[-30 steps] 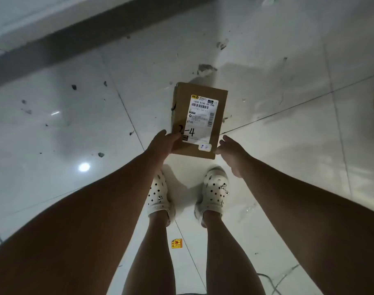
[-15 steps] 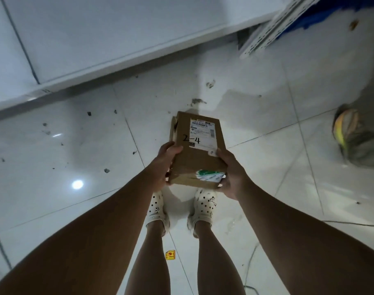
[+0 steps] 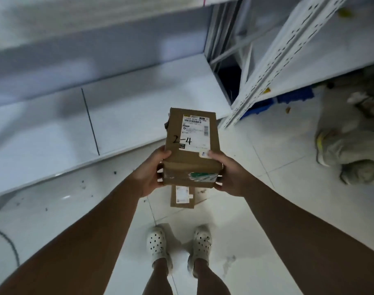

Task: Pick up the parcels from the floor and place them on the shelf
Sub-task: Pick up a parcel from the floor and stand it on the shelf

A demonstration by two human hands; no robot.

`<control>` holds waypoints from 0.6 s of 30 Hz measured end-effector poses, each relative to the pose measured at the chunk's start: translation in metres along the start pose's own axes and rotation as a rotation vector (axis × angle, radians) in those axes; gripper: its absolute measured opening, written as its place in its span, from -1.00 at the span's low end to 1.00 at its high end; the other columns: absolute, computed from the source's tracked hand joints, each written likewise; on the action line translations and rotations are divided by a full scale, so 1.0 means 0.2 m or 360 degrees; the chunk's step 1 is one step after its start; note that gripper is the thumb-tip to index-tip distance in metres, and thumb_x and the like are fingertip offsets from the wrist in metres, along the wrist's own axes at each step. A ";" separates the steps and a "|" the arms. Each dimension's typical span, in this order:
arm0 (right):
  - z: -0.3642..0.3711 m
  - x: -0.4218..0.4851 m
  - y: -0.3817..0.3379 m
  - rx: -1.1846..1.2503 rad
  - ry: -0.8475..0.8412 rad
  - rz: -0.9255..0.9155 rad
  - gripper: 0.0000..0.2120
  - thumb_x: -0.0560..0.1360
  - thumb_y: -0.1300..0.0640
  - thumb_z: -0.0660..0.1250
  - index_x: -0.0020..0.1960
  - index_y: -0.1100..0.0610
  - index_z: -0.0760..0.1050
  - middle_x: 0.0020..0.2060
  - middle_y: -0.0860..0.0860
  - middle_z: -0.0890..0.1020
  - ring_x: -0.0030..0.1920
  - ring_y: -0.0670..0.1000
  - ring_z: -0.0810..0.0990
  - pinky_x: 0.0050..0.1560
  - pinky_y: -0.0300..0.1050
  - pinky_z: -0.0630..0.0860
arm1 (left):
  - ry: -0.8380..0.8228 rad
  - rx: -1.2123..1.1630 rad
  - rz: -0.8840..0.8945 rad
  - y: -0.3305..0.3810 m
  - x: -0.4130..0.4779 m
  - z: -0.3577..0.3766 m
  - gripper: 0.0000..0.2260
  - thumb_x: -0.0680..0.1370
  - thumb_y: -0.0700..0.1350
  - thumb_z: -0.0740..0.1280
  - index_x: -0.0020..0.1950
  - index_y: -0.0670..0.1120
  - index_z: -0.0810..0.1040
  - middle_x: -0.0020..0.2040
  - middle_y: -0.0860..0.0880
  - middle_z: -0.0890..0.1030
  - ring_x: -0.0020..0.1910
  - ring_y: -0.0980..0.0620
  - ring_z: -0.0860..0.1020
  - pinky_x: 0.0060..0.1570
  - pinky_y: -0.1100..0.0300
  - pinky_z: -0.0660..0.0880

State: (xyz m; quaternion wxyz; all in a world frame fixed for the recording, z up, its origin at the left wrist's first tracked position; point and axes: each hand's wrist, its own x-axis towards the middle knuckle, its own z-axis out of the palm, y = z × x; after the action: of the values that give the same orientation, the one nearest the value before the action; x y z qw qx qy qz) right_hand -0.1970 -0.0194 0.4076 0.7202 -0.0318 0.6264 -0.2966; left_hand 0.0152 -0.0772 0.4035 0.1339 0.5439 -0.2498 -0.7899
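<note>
I hold a brown cardboard parcel [image 3: 192, 165] with a white shipping label and "2-4" written in black, lifted well above the floor in front of me. My left hand [image 3: 151, 174] grips its left near corner and my right hand [image 3: 227, 173] grips its right near corner. A second brown parcel [image 3: 183, 196] lies flat on the white tiled floor, partly hidden under the held one. The white shelf board [image 3: 54, 133] runs across the left and centre just beyond the parcel.
A white perforated shelf upright [image 3: 273, 60] slants at the upper right, with a blue crate [image 3: 292, 99] under the neighbouring shelf. Another person's leg and shoe [image 3: 349, 150] stand at the right edge. My feet in white clogs [image 3: 177, 248] are below. A cable [image 3: 7, 241] curls at the left.
Both hands closed on the parcel and lifted it off the floor toward the shelf. My view tilted up, so the shelf, upright and a second parcel on the floor came into sight.
</note>
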 end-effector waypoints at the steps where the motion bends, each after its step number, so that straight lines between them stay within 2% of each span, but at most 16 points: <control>1: 0.04 -0.10 -0.06 -0.0002 -0.0011 -0.0080 -0.56 0.42 -0.08 0.40 0.28 -0.10 0.46 0.06 0.04 0.60 0.02 0.03 0.57 -0.04 -0.16 0.47 | -0.0005 -0.0002 0.0082 0.07 -0.09 0.02 -0.74 0.61 0.05 0.18 0.28 0.09 0.46 0.08 -0.08 0.58 0.04 -0.08 0.55 -0.01 0.05 0.51; 4: 0.14 -0.38 -0.19 0.0097 -0.0072 -0.0296 -0.57 0.43 -0.05 0.40 0.29 -0.10 0.47 0.11 0.03 0.62 0.05 0.05 0.58 -0.03 -0.13 0.50 | 0.0032 -0.0046 0.0313 0.24 -0.38 0.06 -0.60 0.61 0.17 0.09 0.37 0.07 0.45 0.19 -0.10 0.57 0.12 -0.08 0.54 0.17 0.02 0.42; 6: 0.22 -0.60 -0.29 0.0059 -0.0131 -0.0467 -0.69 0.46 -0.03 0.36 0.20 -0.14 0.49 0.05 -0.02 0.63 0.03 0.03 0.58 -0.05 -0.13 0.49 | 0.0038 -0.0032 0.0446 0.34 -0.58 0.09 -0.55 0.60 0.24 0.03 0.38 0.10 0.44 0.26 -0.06 0.57 0.23 -0.08 0.52 0.33 -0.05 0.32; 7: 0.25 -0.70 -0.33 0.0012 -0.0155 -0.0536 -0.76 0.48 -0.01 0.34 0.14 -0.17 0.49 0.01 -0.05 0.63 0.02 0.01 0.57 -0.07 -0.15 0.48 | 0.0026 0.0001 0.0500 0.38 -0.67 0.12 -0.58 0.60 0.24 0.02 0.33 0.13 0.48 0.24 -0.04 0.59 0.22 -0.05 0.53 0.32 -0.04 0.34; 9: 0.31 -0.91 -0.39 -0.0081 -0.0229 -0.0670 -0.79 0.51 0.01 0.32 0.13 -0.17 0.48 -0.02 -0.08 0.63 0.01 -0.02 0.58 -0.08 -0.15 0.49 | -0.0005 0.0063 0.0627 0.47 -0.87 0.19 -0.66 0.60 0.21 0.08 0.22 0.17 0.54 0.18 -0.02 0.63 0.12 0.02 0.58 0.16 0.03 0.46; 11: 0.33 -1.07 -0.45 -0.0123 -0.0319 -0.0803 -0.68 0.51 0.01 0.33 0.25 -0.15 0.44 0.03 -0.08 0.66 0.08 -0.01 0.60 0.07 -0.07 0.53 | -0.0035 0.0093 0.0782 0.57 -1.04 0.26 -0.63 0.54 0.18 0.22 0.29 0.11 0.52 0.24 -0.08 0.62 0.11 -0.02 0.60 0.09 0.01 0.53; 13: 0.33 -1.19 -0.52 -0.0225 -0.0381 -0.0943 -0.55 0.49 -0.04 0.35 0.35 -0.22 0.37 0.17 -0.08 0.65 0.22 0.01 0.56 0.25 0.02 0.46 | -0.0076 0.0103 0.0913 0.65 -1.17 0.30 -0.52 0.49 0.16 0.31 0.39 0.06 0.46 0.31 -0.11 0.58 0.22 -0.13 0.56 0.24 -0.14 0.49; 15: 0.35 -1.35 -0.59 -0.0352 -0.0424 -0.1081 -0.42 0.42 -0.13 0.37 0.41 -0.27 0.28 0.27 -0.09 0.58 0.28 -0.01 0.51 0.27 0.01 0.41 | -0.0123 0.0092 0.1036 0.71 -1.30 0.34 -0.44 0.45 0.16 0.32 0.44 0.06 0.40 0.34 -0.10 0.56 0.32 -0.19 0.50 0.34 -0.22 0.40; 18: 0.35 -1.55 -0.70 -0.0453 -0.0519 -0.1249 -0.20 0.30 -0.19 0.46 0.46 -0.27 0.20 0.30 -0.07 0.56 0.32 0.03 0.49 0.40 0.16 0.34 | -0.0171 0.0070 0.1207 0.80 -1.46 0.40 -0.20 0.28 0.24 0.50 0.46 0.05 0.36 0.37 -0.10 0.53 0.36 -0.19 0.48 0.36 -0.25 0.36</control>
State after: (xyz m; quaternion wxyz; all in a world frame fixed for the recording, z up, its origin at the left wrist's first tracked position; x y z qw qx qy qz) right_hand -0.1999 -0.0130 0.7545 0.6310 -0.4122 0.4796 -0.4494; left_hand 0.0397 -0.0504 0.7430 0.3917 0.3734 -0.4569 -0.7060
